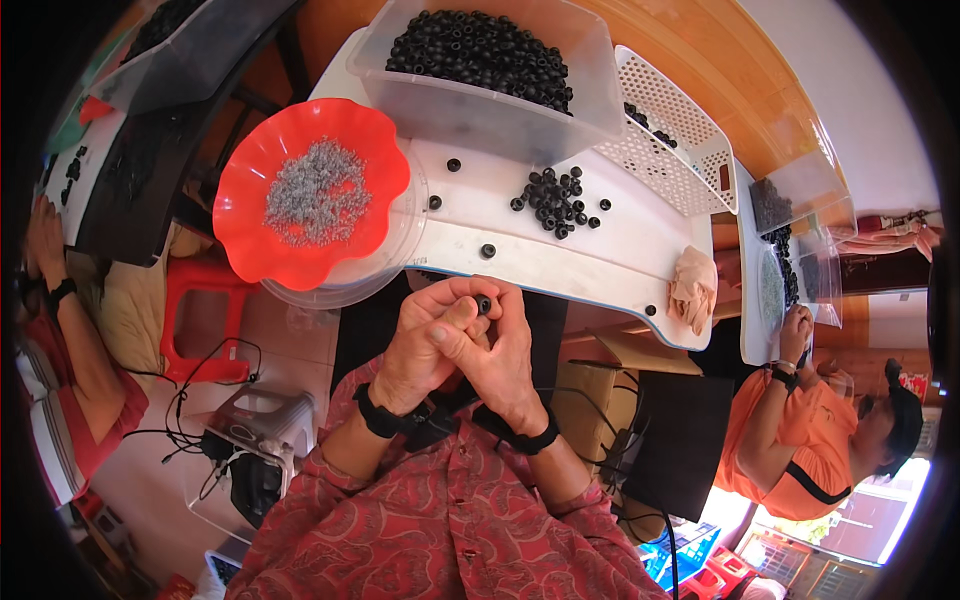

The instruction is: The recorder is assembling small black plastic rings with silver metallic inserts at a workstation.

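Both my hands meet in front of my chest, just off the table's near edge. Between the fingertips sits a small black ring-shaped part [483, 304] with a hole in its middle. My left hand [425, 335] is closed around it, its thumb pressed near the part. My right hand [492, 350] pinches at the same part from the other side. On the white table [450, 245] beyond my hands lie single black parts like it, one [488, 251] being nearest. Further right is a loose pile of black parts [553, 203].
A red wavy-rimmed bowl [235, 215] holds many small silvery pieces. Behind stands a clear bin [470, 110] full of black parts, beside a white perforated basket [690, 170]. A crumpled tan cloth [693, 290] lies at the right. People work on both sides; a red stool [180, 320] stands left.
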Available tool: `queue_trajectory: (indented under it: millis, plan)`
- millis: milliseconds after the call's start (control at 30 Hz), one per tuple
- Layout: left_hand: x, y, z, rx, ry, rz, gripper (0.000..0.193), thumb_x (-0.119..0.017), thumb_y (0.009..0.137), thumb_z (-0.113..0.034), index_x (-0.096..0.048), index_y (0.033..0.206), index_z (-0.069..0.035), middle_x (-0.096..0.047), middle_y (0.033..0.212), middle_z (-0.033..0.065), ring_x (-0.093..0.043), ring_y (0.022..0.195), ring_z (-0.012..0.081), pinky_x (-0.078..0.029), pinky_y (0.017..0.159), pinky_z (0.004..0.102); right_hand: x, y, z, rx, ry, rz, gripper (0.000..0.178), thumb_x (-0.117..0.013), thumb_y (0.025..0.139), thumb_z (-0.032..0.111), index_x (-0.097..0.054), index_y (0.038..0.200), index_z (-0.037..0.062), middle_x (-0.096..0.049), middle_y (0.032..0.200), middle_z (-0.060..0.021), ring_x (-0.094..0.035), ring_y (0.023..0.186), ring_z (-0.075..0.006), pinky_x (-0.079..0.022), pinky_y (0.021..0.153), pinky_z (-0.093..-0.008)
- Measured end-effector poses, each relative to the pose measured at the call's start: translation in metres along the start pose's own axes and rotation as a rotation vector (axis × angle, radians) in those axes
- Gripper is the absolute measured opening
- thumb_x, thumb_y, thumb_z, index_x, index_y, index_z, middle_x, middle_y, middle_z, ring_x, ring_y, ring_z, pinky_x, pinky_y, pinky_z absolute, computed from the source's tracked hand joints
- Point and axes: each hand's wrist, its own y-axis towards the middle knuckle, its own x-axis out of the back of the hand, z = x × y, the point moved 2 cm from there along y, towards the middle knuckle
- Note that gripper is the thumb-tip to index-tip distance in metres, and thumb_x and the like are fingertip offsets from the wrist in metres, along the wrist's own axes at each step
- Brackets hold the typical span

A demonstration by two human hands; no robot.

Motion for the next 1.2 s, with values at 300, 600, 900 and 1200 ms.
queue_trajectory:
  millis: [300, 600, 900, 1200]
  plan:
    - [-0.003, 0.002, -0.003, 0.008, -0.029, 0.071, 0.032, -0.057, 0.098, -0.019, -0.057, 0.119, 0.006, -0.062, 0.098, 0.0093, -0.053, 0.076, 0.0104, -0.050, 0.073, 0.0241, -0.002, 0.003, 0.006, -0.067, 0.035, -0.039, 0.080, -0.079, 0.077, 0.040, -0.043, 0.131, -0.0059, -0.062, 0.093, -0.0186, -0.064, 0.086, -0.0237, -0.052, 0.077, -0.0343]
    - [-0.010, 0.004, -0.002, -0.089, -0.039, 0.075, 0.031, -0.058, 0.098, -0.021, -0.059, 0.116, 0.004, -0.064, 0.103, 0.0128, -0.058, 0.079, 0.0134, -0.052, 0.074, 0.0270, 0.001, 0.003, -0.002, -0.066, 0.197, -0.048, 0.084, -0.080, 0.075, 0.036, -0.040, 0.135, -0.0061, -0.060, 0.108, -0.0186, -0.061, 0.097, -0.0233, -0.051, 0.086, -0.0340]
    - [-0.001, 0.011, 0.003, 0.026, -0.118, -0.253, 0.026, -0.052, 0.101, -0.023, -0.056, 0.112, 0.000, -0.062, 0.097, 0.0066, -0.055, 0.077, 0.0079, -0.051, 0.069, 0.0210, -0.012, 0.002, -0.009, -0.092, 0.246, -0.130, 0.080, -0.075, 0.086, 0.026, -0.029, 0.142, -0.0079, -0.057, 0.119, -0.0202, -0.060, 0.105, -0.0222, -0.051, 0.089, -0.0333]
    - [0.004, 0.021, 0.005, -0.037, -0.218, -0.221, 0.024, -0.041, 0.104, -0.017, -0.050, 0.121, -0.001, -0.059, 0.115, 0.0116, -0.061, 0.107, 0.0198, -0.051, 0.096, 0.0319, 0.004, 0.001, -0.019, 0.336, -0.231, -0.407, 0.040, -0.069, 0.084, 0.000, -0.057, 0.122, -0.0015, -0.057, 0.115, -0.0163, -0.061, 0.099, -0.0280, -0.053, 0.081, -0.0332]
